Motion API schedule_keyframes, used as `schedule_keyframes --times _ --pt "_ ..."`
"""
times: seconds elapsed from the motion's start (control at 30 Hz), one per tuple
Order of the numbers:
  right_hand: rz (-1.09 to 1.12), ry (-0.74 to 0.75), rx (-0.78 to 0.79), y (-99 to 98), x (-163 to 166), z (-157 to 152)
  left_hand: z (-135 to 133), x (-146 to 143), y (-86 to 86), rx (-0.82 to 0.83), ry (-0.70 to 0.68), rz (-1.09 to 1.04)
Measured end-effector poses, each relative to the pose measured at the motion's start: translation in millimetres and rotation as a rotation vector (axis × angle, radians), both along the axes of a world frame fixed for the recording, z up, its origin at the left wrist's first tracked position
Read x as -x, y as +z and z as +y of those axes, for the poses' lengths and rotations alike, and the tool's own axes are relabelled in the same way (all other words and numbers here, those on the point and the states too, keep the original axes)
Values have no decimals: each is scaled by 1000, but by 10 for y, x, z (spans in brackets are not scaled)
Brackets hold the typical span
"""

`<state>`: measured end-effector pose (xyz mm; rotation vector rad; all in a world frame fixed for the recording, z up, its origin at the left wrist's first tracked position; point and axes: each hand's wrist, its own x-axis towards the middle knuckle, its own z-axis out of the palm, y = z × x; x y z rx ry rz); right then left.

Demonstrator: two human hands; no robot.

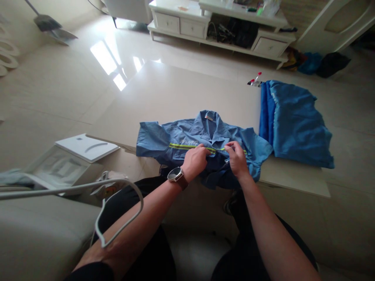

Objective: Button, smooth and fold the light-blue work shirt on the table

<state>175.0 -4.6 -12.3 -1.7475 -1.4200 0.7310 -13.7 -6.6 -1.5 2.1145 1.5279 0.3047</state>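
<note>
A blue short-sleeved work shirt with yellow-green stripes across the chest lies front up on a low pale table, its collar pointing away from me. Its lower part hangs over the near edge in dark folds. My left hand, with a watch on the wrist, is closed on the shirt front by the striped left side. Opposite it, my right hand pinches the other front edge near the stripe. The fingertips partly hide the cloth between them.
Folded blue cloth lies at the table's right end, with red-capped bottles behind it. A white cable-like loop crosses before my left forearm. A clear box with a white lid stands at left. Beyond is a white cabinet.
</note>
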Motion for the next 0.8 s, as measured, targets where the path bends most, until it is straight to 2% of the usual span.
schedule_keyframes --times 0.13,0.27,0.4,0.5,0.63,0.8 --pt "-266 155 44 -35 59 -70 19 -20 -11 2 -39 4" --pt "-353 148 45 -101 81 -86 -6 -46 -91 8 -64 -8" --pt "-180 154 -5 -74 103 -52 -60 -133 -177 10 -52 -40" --pt "-27 151 17 -31 115 -32 -65 -194 -190 6 53 -81" --pt "166 141 85 -12 114 -29 -35 -206 -140 -27 163 -113" --pt "350 129 171 -21 102 -25 -24 -182 -52 -28 137 -124"
